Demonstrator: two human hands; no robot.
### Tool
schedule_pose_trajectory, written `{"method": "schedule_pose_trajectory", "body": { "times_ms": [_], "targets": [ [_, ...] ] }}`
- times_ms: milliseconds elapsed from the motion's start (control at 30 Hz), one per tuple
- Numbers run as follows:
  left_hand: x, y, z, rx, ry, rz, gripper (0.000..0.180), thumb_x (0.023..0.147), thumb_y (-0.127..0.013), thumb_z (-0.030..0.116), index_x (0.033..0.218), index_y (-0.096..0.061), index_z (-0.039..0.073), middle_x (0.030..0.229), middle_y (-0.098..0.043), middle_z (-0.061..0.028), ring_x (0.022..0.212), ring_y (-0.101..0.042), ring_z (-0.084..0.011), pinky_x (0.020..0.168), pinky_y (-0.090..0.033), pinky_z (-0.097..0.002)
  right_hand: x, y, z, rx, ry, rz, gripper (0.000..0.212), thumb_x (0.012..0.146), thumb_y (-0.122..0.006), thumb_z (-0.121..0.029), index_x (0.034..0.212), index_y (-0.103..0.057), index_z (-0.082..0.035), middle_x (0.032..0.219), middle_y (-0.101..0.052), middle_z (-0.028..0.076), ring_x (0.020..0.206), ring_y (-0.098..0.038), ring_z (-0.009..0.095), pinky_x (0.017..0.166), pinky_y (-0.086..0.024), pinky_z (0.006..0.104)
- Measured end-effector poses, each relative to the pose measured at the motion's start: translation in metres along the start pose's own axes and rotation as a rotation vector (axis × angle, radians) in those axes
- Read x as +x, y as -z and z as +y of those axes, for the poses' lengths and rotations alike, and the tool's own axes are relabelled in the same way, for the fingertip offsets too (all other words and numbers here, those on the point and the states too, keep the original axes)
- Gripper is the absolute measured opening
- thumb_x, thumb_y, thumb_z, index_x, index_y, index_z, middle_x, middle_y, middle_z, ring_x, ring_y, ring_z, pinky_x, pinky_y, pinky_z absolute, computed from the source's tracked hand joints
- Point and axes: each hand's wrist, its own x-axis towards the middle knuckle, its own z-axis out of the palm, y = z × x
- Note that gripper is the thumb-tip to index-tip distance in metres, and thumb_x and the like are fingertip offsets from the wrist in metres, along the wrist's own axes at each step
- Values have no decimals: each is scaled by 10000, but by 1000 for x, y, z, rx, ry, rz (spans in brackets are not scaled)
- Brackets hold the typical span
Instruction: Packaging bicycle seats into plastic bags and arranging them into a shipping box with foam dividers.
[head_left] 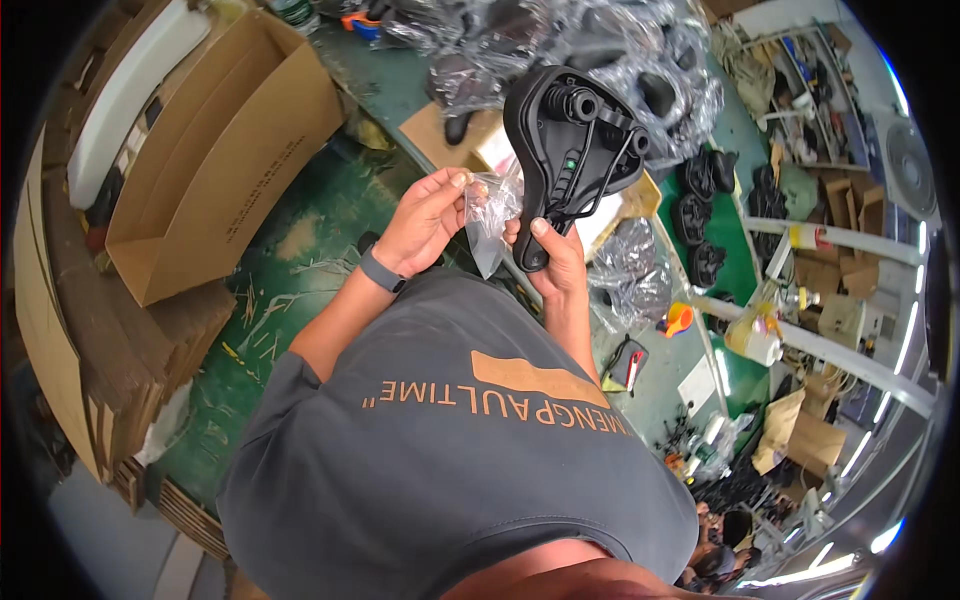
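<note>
My right hand (556, 262) grips a black bicycle saddle (545, 135) by its narrow nose. The saddle's underside faces me, showing its metal rails and round springs or dampers. Pinched in my left hand (428, 220) is a clear plastic bag (490, 222), which hangs beside the saddle's nose and partly reaches behind it. Whether the bag touches the saddle I cannot tell. A dark band is on my left wrist. Behind the saddle lies a heap of black saddles wrapped in clear plastic (600, 50).
On the left stands an open cardboard box (220, 170) above a stack of flattened cardboard (140, 350). More wrapped saddles (630, 270) lie right of my hand, near an orange tape dispenser (679, 318). Several bare black parts (692, 220) sit on a green surface beyond a white rail (820, 345).
</note>
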Motion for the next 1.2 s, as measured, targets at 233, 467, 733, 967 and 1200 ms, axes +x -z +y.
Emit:
{"method": "schedule_pose_trajectory", "body": {
  "times_ms": [233,467,733,967,1200],
  "targets": [
    [-53,111,156,-324,-340,4,174,1141,-550,220,1135,-637,69,1035,-683,-35,974,-649,-153,940,-538,-346,67,-127,60,-390,3,-56,471,864,-865,-193,1215,-620,4,946,-722,130,858,-714,263,807,-590,405],
    [-174,199,256,248,-391,278,137,1059,-688,199,1089,-671,66,924,-630,34,792,-564,-86,766,-510,-287,118,-208,99,-458,-163,-253,600,793,-927,-286,1227,-612,-16,959,-669,101,856,-675,239,753,-551,406],
    [-169,212,297,499,-708,1063,269,1035,-752,221,945,-758,-33,787,-687,9,781,-606,-74,683,-494,-282,180,-308,174,-1706,67,-771,980,793,-830,14,1653,-364,-58,1270,-729,239,1133,-723,415,1007,-551,445],
    [-153,142,331,988,-578,205,171,983,-778,196,947,-792,29,837,-709,-105,774,-696,-248,682,-518,-334,299,-286,249,-660,-604,-402,827,853,-824,-3,1579,-429,-14,1378,-662,113,1203,-667,243,1059,-546,418],
    [-68,208,380,693,-639,770,456,966,-817,291,1274,-647,2,1109,-700,-52,1029,-667,-173,906,-532,-324,378,-381,192,-1093,187,-1266,782,900,-841,-154,1573,-473,-2,1512,-574,179,1410,-549,274,1153,-469,425]
  ]
}}
